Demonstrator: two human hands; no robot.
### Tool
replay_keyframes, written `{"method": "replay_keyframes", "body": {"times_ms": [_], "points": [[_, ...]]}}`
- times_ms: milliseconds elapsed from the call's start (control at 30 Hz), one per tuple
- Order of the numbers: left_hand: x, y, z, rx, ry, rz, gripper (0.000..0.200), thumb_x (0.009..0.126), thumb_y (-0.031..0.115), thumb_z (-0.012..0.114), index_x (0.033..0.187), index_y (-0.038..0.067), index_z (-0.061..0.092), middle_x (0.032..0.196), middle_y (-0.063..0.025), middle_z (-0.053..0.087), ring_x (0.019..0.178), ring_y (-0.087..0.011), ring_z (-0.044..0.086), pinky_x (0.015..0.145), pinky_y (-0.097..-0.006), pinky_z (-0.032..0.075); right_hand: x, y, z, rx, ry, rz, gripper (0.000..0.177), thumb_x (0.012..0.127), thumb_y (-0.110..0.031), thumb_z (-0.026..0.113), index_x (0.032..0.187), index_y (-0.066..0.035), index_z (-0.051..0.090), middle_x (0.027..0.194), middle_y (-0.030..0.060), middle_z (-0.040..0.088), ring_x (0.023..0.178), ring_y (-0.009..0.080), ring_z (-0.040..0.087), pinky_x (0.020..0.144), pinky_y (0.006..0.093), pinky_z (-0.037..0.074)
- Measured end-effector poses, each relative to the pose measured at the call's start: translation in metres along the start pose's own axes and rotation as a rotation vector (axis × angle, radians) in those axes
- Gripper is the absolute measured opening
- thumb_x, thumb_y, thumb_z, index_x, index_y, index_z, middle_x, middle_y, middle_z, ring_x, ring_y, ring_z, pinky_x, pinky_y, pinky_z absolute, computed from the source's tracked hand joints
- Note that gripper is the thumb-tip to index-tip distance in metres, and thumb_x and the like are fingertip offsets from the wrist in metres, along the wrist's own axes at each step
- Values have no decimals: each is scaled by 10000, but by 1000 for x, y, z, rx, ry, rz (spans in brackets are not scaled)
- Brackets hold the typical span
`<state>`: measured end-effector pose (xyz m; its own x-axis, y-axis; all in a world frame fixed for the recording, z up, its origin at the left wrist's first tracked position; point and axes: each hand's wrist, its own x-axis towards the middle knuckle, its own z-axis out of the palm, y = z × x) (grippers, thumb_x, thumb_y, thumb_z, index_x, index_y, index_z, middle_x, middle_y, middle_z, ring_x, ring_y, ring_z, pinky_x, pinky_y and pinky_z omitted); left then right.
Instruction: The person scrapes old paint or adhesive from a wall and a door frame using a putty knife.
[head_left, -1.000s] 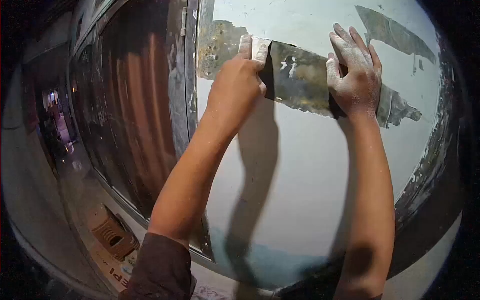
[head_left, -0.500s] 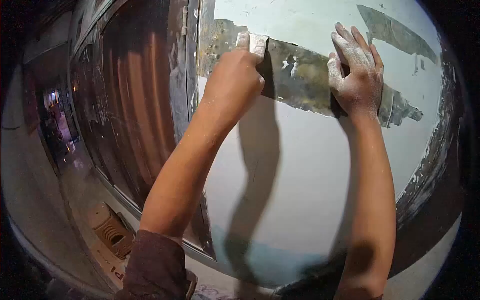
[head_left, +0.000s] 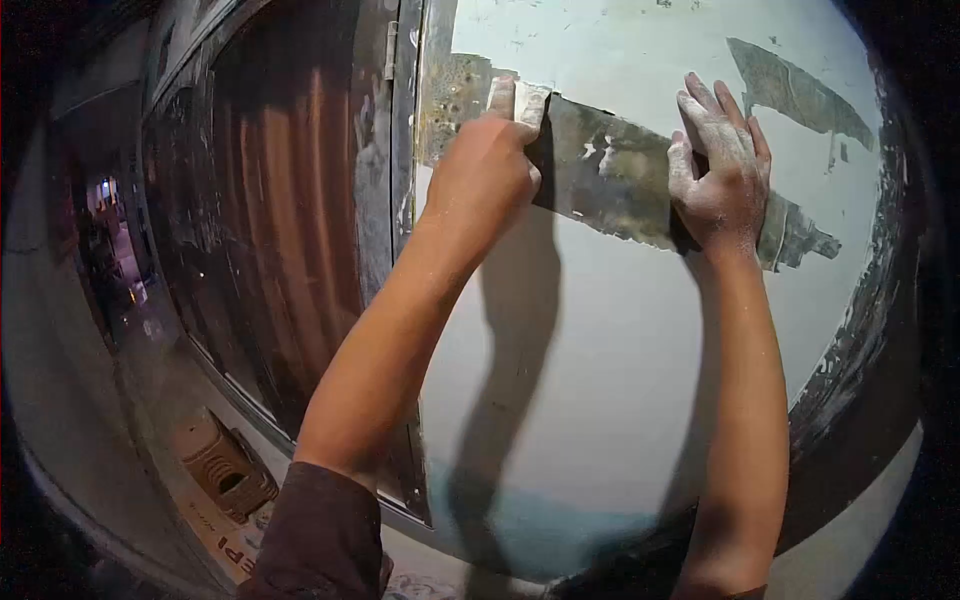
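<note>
My left hand point(head_left: 488, 172) is closed around a flat scraper point(head_left: 533, 104), its blade smeared white. The index finger lies stretched along the blade, which presses at the upper edge of a bare grey-brown band point(head_left: 612, 170) on the pale painted wall point(head_left: 600, 330). The scraper's handle is hidden by my hand. Farther right, my right hand point(head_left: 722, 180) rests against the wall over the same band, its fingers stretched out and apart, dusted with white powder. Nothing shows in it.
Left of the painted area stands a dark frame with a hinge point(head_left: 391, 50) and a reddish-brown curtained pane point(head_left: 280, 210). Another bare patch point(head_left: 795, 90) shows at upper right. On the floor at lower left lie a brown plastic stool point(head_left: 225, 470) and printed cardboard point(head_left: 215, 535).
The view has shifted slightly, so the wall and both hands appear a little lower and farther right. Both hands keep nearly the same places on the wall.
</note>
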<state>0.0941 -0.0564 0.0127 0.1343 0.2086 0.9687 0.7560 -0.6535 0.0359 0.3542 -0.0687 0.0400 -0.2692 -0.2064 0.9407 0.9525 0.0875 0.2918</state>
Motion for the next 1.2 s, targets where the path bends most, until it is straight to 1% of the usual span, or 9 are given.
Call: {"method": "replay_keyframes", "body": {"times_ms": [67, 133, 233, 400, 533, 700, 967, 1033, 1200], "points": [[-4, 8, -7, 15, -104, -115, 303, 819, -14, 619, 1090, -49, 750, 1164, -289, 680, 1038, -472, 662, 959, -499, 527, 0, -2, -2, -13, -9, -4, 394, 920, -185, 629, 1307, -198, 702, 1492, -75, 615, 1446, 154, 498, 1256, 452, 287], [-16, 0, 8, -24, 59, -18, 236, 793, 8, 594, 957, -21, 762, 962, -296, 693, 951, -482, 686, 894, -534, 556, 0, -1, -1, -21, -10, 1, 394, 924, -188, 621, 1308, -203, 706, 1495, -74, 613, 1450, 156, 494, 1259, 452, 282], [4, 15, -4, 20, -117, -146, 221, 799, 14, 590, 939, -15, 758, 973, -296, 695, 952, -483, 690, 895, -539, 560, 0, -3, -2, -20, -24, 18, 384, 927, -190, 616, 1299, -205, 714, 1484, -70, 624, 1450, 159, 495, 1258, 455, 282], [-13, 9, 1, -40, -98, -147, 265, 792, -20, 619, 1019, -41, 754, 1153, -306, 667, 1004, -481, 662, 945, -505, 533, -2, -2, -1, 6, -3, 16, 377, 929, -182, 620, 1292, -216, 715, 1490, -74, 619, 1454, 153, 490, 1250, 460, 291], [-3, 5, 0, -30, -57, -108, 308, 788, -17, 627, 1065, -46, 758, 1131, -276, 680, 1023, -466, 662, 958, -495, 533, -5, -2, -2, -13, -28, 30, 372, 945, -195, 626, 1308, -216, 708, 1499, -75, 611, 1462, 151, 479, 1251, 465, 289], [-28, -17, -12, 25, -45, -96, 322, 794, -16, 686, 1109, -27, 747, 1541, -249, 497, 1162, -454, 657, 1025, -443, 533, -6, -3, -4, -1, -23, 30, 402, 925, -164, 632, 1319, -205, 705, 1502, -66, 611, 1459, 165, 487, 1252, 461, 289], [5, -87, -17, 148, 125, -108, 306, 860, -16, 596, 1134, -25, 733, 1539, -184, 527, 1186, -417, 659, 989, -432, 544, -4, -5, -4, 3, -33, 49, 391, 924, -153, 642, 1305, -199, 717, 1496, -66, 616, 1462, 159, 483, 1257, 444, 279], [9, -96, -12, 106, 216, -29, 243, 833, 47, 613, 1025, 23, 761, 1396, -148, 635, 1084, -423, 666, 920, -526, 543, -4, -2, -4, 28, -38, 33, 391, 924, -146, 649, 1307, -195, 712, 1492, -65, 618, 1460, 160, 485, 1254, 449, 288], [12, -93, -13, 106, 174, -64, 238, 839, 49, 607, 1018, 18, 761, 1225, -167, 681, 1054, -432, 668, 915, -536, 542, -4, -4, -5, 22, -39, 48, 406, 924, -140, 657, 1323, -198, 699, 1496, -56, 616, 1464, 168, 483, 1258, 445, 281]]}}
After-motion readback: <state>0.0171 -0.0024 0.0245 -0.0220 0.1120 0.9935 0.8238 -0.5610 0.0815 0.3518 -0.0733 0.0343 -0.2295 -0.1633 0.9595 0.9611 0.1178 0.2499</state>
